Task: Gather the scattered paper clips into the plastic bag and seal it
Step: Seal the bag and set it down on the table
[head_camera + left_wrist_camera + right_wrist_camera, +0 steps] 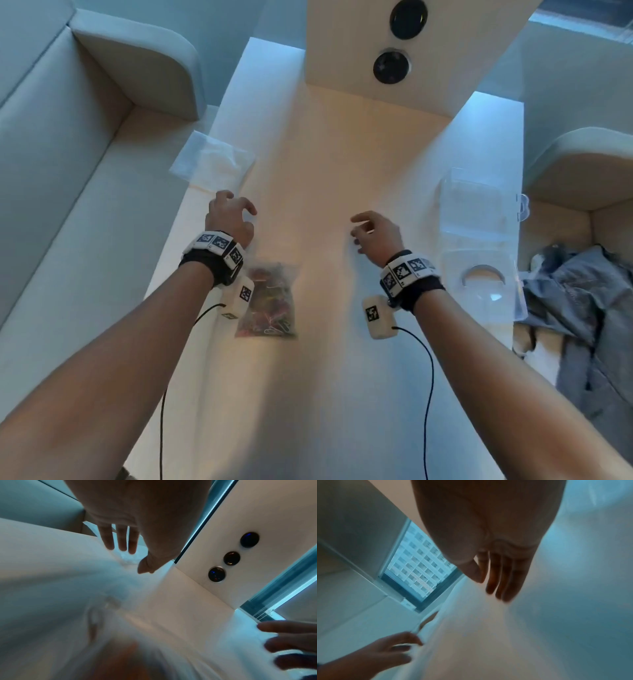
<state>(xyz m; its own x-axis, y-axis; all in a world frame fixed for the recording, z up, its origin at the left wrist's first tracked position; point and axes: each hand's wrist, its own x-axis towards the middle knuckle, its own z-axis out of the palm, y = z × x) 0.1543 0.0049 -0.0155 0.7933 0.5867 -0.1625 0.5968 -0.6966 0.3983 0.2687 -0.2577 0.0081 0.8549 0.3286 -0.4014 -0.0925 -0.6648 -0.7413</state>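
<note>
A clear plastic bag (270,301) filled with coloured paper clips lies flat on the pale table (329,171), just below my left wrist. My left hand (236,212) hovers beyond the bag's top edge with fingers loosely curled and holds nothing. My right hand (368,229) hangs over the table's middle, to the right of the bag, fingers relaxed and empty. In the left wrist view the left hand (126,547) shows straight fingers over the table, the bag (109,635) a blur below. In the right wrist view the right hand (496,582) is also empty.
A second, empty clear bag (212,161) lies over the table's left edge. An open clear plastic box (479,240) sits at the right edge. A pale upright panel (394,51) with round dark sockets stands at the back. Sofas flank the table; grey clothing (579,301) lies at right.
</note>
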